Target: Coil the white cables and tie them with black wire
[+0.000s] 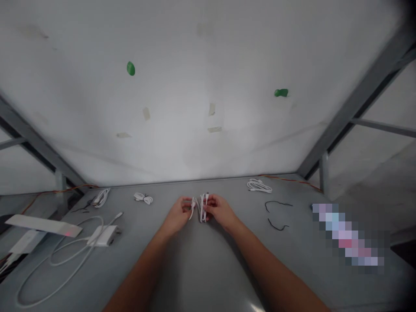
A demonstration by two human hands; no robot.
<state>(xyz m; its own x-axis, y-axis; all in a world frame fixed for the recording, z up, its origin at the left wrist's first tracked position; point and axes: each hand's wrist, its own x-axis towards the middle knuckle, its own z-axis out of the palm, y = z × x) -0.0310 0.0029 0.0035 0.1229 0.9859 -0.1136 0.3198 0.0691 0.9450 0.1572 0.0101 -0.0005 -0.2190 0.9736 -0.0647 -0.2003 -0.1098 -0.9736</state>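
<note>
My left hand (178,215) and my right hand (219,210) are close together above the grey table (286,264), both pinching a bundled white cable (203,209). Its loops hang upright between my fingers, and the fingers hide part of the bundle. Farther left lies a white power adapter (102,235) with a long, loosely looped white cable (55,277). Small coiled white cables (143,198) rest beyond my hands, and another coil (259,186) lies to the right.
Two thin black cables (277,204) lie right of my hands. A flat white strip (42,225) sits at the left edge. Orange wire (292,180) runs along the back edge, before a white wall (208,65) with green marks. A pixelated patch (347,238) covers the right side.
</note>
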